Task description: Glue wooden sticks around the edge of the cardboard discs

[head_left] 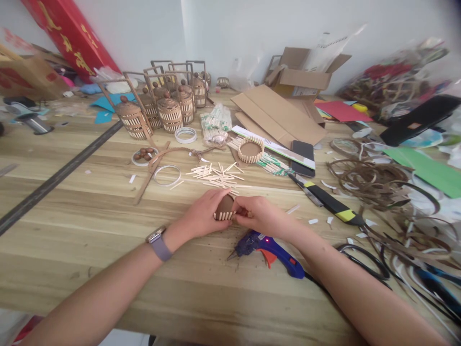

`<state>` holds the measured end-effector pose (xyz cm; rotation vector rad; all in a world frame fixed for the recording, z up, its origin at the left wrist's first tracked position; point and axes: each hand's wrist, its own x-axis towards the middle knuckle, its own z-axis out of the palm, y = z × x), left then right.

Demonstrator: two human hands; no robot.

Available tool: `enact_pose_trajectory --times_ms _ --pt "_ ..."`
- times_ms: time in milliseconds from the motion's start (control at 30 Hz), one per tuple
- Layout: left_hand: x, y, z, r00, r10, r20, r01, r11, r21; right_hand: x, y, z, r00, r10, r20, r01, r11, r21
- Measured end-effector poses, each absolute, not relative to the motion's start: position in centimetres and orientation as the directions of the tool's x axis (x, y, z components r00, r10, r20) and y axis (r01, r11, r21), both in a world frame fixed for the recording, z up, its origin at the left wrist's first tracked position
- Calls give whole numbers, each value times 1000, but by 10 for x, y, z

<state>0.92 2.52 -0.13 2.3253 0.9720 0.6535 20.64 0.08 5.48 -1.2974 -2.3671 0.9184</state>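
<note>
My left hand (209, 211) is closed round the left side of a small brown disc edged with short sticks (224, 209). A row of pale sticks stands along the disc's near edge. At its right side my right hand (256, 211) pinches with fingertips against the edge; whatever lies between them is too small and hidden to make out. Just below my right hand rests a blue glue gun (277, 247) with an orange trigger and a lit red light. Beyond both hands lies a loose pile of short wooden sticks (218, 174).
A finished-looking stick ring (251, 150) sits near a phone (303, 158). Several small lidded baskets with handles (170, 113) stand at the back left. On the right are a black and yellow tool (333, 204), tangled brown strips (385, 178) and cables. A cardboard box (304, 77) stands behind.
</note>
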Motion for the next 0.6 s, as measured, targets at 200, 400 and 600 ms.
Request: enact_pose_trajectory --times_ms 200,400,600 --pt "10 26 -4 614 746 256 477 -610 633 205 -2 51 -568 823 0 653 451 -609" --pt "10 25 -2 615 750 245 480 -602 639 204 -2 48 -566 824 33 621 453 -639" --pt "9 24 -1 618 744 253 465 -606 645 204 -1 46 -558 829 42 616 447 -648"
